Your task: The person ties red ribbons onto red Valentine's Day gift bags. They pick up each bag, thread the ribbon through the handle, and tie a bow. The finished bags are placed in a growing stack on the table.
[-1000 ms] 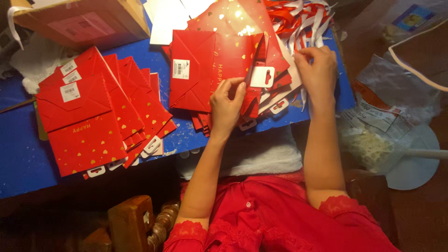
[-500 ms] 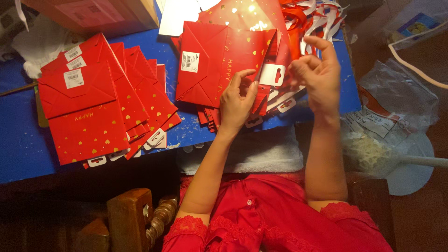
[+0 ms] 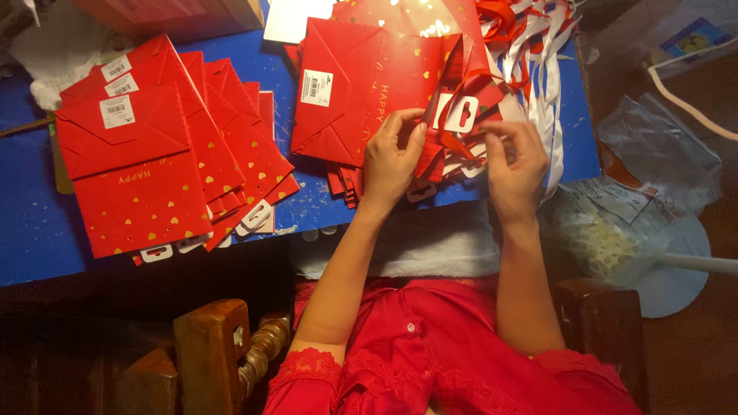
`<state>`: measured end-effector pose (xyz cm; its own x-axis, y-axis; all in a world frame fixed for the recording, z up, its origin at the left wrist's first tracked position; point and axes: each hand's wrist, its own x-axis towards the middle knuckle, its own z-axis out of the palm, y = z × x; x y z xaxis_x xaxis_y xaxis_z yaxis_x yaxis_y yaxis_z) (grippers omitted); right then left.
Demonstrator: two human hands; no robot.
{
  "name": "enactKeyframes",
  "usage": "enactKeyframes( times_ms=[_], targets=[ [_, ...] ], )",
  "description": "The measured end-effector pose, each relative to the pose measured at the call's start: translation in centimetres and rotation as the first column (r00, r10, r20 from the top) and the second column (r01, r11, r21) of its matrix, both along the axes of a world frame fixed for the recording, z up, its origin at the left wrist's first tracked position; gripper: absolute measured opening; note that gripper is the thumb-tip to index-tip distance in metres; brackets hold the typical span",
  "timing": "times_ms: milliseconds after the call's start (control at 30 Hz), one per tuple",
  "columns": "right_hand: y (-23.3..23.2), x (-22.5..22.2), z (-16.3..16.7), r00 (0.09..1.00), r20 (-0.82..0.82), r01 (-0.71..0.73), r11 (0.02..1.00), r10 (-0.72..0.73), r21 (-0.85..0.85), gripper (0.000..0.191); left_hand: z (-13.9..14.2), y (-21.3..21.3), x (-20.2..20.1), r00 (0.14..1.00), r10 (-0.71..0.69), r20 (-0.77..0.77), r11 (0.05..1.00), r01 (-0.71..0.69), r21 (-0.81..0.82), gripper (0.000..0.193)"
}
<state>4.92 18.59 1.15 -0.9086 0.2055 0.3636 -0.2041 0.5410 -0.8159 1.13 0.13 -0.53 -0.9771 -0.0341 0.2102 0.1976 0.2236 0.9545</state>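
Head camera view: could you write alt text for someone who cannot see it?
Two bare hands, left hand and right hand, hold the top edge of a flat red paper gift bag with gold hearts, pinching a red ribbon at its white handle tab. A fanned stack of matching bags lies to the left on a blue table.

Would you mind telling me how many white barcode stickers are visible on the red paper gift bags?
3: two on the fanned pile at the left, one upper and one just below it, and one on the bag beside the left hand. Others may be hidden.

red gift bags [image 3: 142,180] with gold hearts; blue table [image 3: 31,238]; white ribbons [image 3: 542,73]
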Motion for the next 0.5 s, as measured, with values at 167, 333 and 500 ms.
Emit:
enactKeyframes(
  times_ms=[167,333,500],
  targets=[
    [-0.3,2.2,-1.7,1.0,0.006,-0.01,0.979,0.009,0.204,0.018,-0.3,0.1,-0.1,0.999,-0.002,-0.046,1.0,0.002,0.009,0.02],
    [-0.3,1.8,-3.0,0.999,0.042,-0.03,0.989,0.024,0.144,0.008,-0.2,0.0,0.0,0.998,-0.002,0.058,1.0,0.001,0.019,0.018],
    [-0.2,1.1,-1.9,0.974,-0.023,-0.143,0.524,0.227,-0.839,0.007,-0.5,-0.6,-0.2,0.996,-0.017,0.085,0.998,0.011,0.068,0.019]
  ],
)
